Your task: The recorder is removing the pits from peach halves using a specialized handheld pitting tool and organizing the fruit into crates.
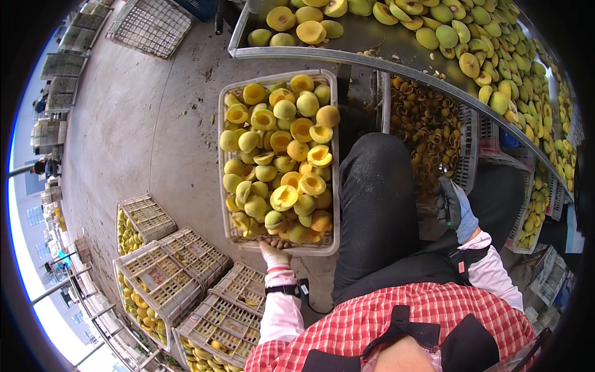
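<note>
A pale plastic crate (334,155) full of halved yellow-green peaches (282,158) stands on the floor to the left of my knees. Many halves lie cut face up with a hollow in the middle. My left hand (274,253), in a light glove with dirty fingertips, is closed on the crate's near rim. Above my right thigh, my right hand (457,208), in a dark grey and blue glove, is wrapped round a small hand tool. Only the tool's shiny metal tip (443,168) shows clearly; its exact kind is hidden by the fingers.
A metal-edged table (396,59) heaped with peach halves crosses the far right. Beneath it stands a crate of brown pit pieces (427,124). Stacked crates of peaches (180,260) fill the lower left, and another pale crate (152,28) lies at the far left on the concrete floor (155,124).
</note>
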`<action>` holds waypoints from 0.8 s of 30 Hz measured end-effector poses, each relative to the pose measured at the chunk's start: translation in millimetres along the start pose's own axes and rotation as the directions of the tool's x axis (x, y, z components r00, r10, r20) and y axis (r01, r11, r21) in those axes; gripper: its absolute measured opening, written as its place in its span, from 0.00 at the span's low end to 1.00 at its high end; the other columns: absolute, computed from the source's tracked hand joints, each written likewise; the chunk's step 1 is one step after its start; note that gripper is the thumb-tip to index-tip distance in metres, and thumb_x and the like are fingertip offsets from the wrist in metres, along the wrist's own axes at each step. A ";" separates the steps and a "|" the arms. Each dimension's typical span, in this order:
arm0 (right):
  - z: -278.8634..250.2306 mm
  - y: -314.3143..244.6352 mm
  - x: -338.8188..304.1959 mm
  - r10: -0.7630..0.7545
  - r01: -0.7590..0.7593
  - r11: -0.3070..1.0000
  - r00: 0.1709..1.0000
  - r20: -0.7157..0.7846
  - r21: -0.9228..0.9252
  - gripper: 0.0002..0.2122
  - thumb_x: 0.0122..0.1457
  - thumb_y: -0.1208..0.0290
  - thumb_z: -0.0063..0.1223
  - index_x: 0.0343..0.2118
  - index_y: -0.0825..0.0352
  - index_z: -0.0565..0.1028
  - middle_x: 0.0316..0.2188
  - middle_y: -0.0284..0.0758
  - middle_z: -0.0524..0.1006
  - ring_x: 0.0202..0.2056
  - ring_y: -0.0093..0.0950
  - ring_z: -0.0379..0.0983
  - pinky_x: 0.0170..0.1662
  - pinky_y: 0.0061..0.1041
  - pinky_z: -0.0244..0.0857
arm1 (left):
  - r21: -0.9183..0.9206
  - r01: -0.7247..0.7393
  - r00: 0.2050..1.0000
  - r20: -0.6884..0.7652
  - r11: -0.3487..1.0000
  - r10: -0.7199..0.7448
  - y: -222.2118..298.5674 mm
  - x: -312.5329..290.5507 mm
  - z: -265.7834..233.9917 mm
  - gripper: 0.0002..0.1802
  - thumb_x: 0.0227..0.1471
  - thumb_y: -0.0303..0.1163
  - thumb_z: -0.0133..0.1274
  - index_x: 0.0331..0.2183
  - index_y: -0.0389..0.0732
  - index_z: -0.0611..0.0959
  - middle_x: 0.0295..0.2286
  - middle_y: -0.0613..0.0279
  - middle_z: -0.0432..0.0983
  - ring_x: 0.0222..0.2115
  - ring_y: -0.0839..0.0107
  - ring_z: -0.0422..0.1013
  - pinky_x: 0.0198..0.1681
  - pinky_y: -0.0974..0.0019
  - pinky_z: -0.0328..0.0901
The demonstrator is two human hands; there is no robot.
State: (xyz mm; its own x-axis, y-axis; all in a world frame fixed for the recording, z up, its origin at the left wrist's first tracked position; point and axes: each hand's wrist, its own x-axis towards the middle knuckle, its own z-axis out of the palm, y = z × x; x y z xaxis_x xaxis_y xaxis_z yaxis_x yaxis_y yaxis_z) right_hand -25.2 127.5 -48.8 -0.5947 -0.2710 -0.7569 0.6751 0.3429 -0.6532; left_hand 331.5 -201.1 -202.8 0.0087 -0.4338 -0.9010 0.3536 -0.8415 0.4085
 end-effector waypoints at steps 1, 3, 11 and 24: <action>8.2 0.4 1.5 -0.006 0.006 1.000 1.000 0.025 -0.013 0.19 0.60 0.48 0.46 0.31 0.62 0.68 0.13 0.29 0.66 0.08 0.20 0.62 0.10 0.19 0.55 | 0.131 -0.047 0.953 -0.292 0.990 0.084 -16.5 13.7 2.0 0.21 0.56 0.55 0.38 0.20 0.54 0.67 0.13 0.77 0.57 0.13 0.76 0.52 0.18 0.70 0.51; 18.2 -4.9 -3.9 0.033 -0.028 0.994 0.998 0.050 -0.102 0.18 0.60 0.49 0.46 0.31 0.62 0.68 0.13 0.30 0.66 0.09 0.20 0.62 0.10 0.19 0.55 | 0.190 -0.033 0.991 -0.119 0.981 0.056 -15.5 27.8 -10.2 0.18 0.56 0.54 0.37 0.27 0.53 0.72 0.18 0.75 0.64 0.17 0.75 0.58 0.21 0.70 0.54; -18.2 19.9 -27.6 0.036 -0.036 0.999 0.999 -0.008 -0.040 0.16 0.60 0.51 0.47 0.30 0.61 0.69 0.13 0.27 0.67 0.09 0.19 0.62 0.10 0.19 0.56 | 0.055 -0.084 0.981 -0.170 0.995 0.092 -0.2 25.0 4.8 0.13 0.53 0.45 0.42 0.21 0.54 0.63 0.11 0.77 0.48 0.11 0.77 0.44 0.17 0.71 0.45; -15.1 18.6 -18.9 0.072 -0.068 0.981 0.997 0.012 -0.179 0.14 0.61 0.54 0.48 0.32 0.62 0.68 0.13 0.29 0.67 0.09 0.21 0.62 0.12 0.20 0.58 | 0.849 -0.326 0.688 -0.088 0.415 0.721 35.6 11.8 -16.7 0.37 0.46 0.56 0.58 0.41 0.28 0.76 0.35 0.48 0.76 0.29 0.57 0.71 0.33 0.59 0.69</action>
State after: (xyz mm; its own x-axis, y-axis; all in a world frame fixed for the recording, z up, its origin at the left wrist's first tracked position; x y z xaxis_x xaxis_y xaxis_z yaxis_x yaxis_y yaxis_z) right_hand -8.0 152.6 -46.4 -0.5395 -0.2564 -0.8020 0.6251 0.5162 -0.5855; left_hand 359.8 -230.8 -201.3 0.3434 -0.8762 -0.3381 -0.6506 -0.4816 0.5872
